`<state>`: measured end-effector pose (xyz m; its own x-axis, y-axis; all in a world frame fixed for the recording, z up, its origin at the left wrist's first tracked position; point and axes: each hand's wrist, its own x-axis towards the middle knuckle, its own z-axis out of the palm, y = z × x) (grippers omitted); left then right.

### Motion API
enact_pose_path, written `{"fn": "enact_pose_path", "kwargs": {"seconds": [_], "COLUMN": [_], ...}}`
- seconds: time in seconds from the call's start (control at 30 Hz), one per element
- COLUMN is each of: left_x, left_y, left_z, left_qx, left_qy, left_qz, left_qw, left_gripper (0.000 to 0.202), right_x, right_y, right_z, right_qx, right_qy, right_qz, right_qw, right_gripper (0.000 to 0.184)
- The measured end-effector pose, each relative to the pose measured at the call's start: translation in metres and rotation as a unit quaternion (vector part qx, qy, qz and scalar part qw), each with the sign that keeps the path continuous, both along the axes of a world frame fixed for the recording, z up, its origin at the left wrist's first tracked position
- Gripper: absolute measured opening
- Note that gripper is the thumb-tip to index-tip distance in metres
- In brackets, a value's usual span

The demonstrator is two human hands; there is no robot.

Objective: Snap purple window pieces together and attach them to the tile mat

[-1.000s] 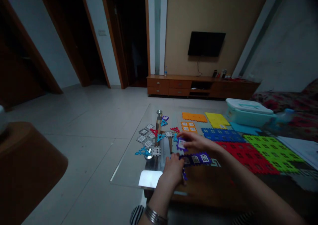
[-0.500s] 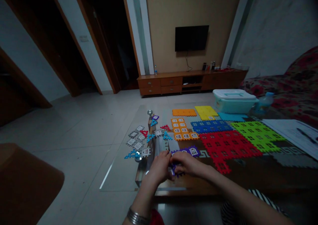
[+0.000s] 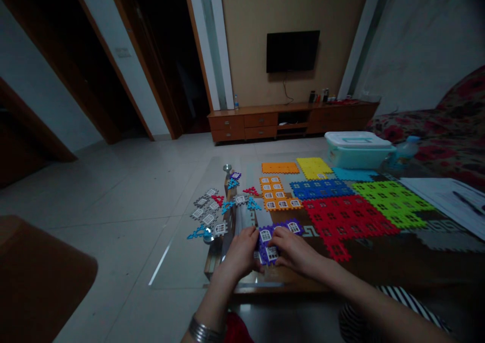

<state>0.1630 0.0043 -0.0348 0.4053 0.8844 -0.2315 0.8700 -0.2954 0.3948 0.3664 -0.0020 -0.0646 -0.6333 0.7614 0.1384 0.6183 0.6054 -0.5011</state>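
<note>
Purple window tiles (image 3: pixel 270 239) lie joined at the near edge of a glass-topped coffee table (image 3: pixel 178 252). My left hand (image 3: pixel 239 254) is curled against their left side, and my right hand (image 3: pixel 293 249) pinches their right side. Both hands press on the lower purple tile between them. A silver bracelet (image 3: pixel 202 331) circles my left wrist. Past the hands lie orange window tiles (image 3: pixel 276 196) and a heap of small grey, blue and red pieces (image 3: pixel 212 211).
Large flat panels cover the table: red (image 3: pixel 348 219), blue (image 3: pixel 322 187), green (image 3: pixel 392 201), yellow (image 3: pixel 313 166) and orange (image 3: pixel 280 167). A lidded teal box (image 3: pixel 356 149) stands at the far right. Papers (image 3: pixel 450 199) lie at the right. A TV cabinet (image 3: pixel 288 120) stands against the far wall.
My right hand drew back from the orange tiles with a purple piece and met my left hand at the near edge. The view swung left and the purple tiles now sit joined between both hands.
</note>
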Motion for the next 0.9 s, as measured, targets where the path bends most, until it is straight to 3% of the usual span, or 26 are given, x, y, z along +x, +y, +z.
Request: {"fn": "enact_pose_path", "kwargs": {"seconds": [0.37,0.47,0.6,0.77,0.9], "left_x": [0.0,0.001,0.001,-0.006,-0.002], "left_y": [0.003,0.004,0.004,0.006,0.0], "left_z": [0.002,0.001,0.003,0.004,0.003], "left_qx": [-0.006,-0.01,-0.017,-0.031,-0.019], "left_qy": [-0.024,-0.031,-0.035,-0.015,0.008], "left_qz": [-0.002,0.006,0.009,0.008,0.031], "left_qw": [1.0,0.999,0.999,0.999,0.999], "left_gripper": [0.089,0.089,0.091,0.09,0.088], "right_x": [-0.006,-0.014,-0.026,-0.02,-0.009], "right_y": [-0.001,0.002,-0.001,-0.012,0.019], "right_z": [0.005,0.002,-0.005,-0.008,0.004], "right_qx": [0.018,-0.007,-0.048,0.025,-0.016], "right_qy": [-0.028,-0.007,0.016,-0.004,0.08], "right_qz": [0.033,-0.012,-0.083,-0.031,-0.009], "right_qw": [0.999,1.0,0.995,0.999,0.997], "right_gripper": [0.017,0.012,0.018,0.023,0.023]}}
